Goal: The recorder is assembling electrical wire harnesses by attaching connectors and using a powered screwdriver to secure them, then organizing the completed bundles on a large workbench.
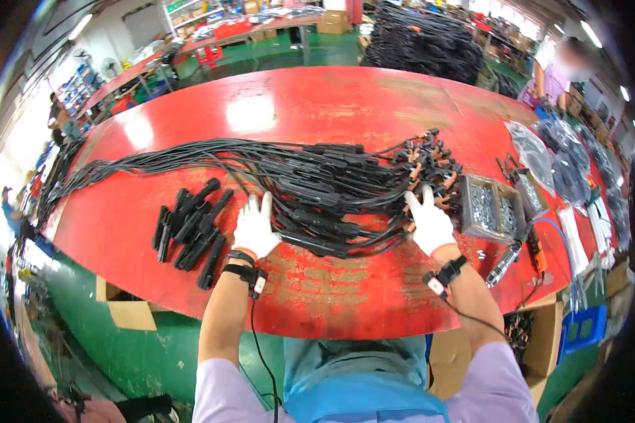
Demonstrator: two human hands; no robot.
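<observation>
A thick bundle of black cables (pixel 212 146) lies across the red table, with several long black housings (pixel 310 180) side by side in its middle. Copper-coloured clamp ends (pixel 437 158) cluster at the bundle's right side. My left hand (pixel 257 229), in a white glove, rests at the near left of the housings with its fingers stretched apart. Beside the clamp ends, my white-gloved right hand (pixel 431 224) reaches over the cable ends, fingers also spread. Neither hand visibly grips anything. Loose black housings (pixel 190 225) lie in a pile left of my left hand.
Right of my right hand stands a divided tray (pixel 466 227) of small metal parts. A power screwdriver (pixel 504 262) and an orange-handled tool (pixel 537 252) lie nearby. Bagged cables (pixel 568 166) line the table's right edge. A person (pixel 549 77) stands at the far right.
</observation>
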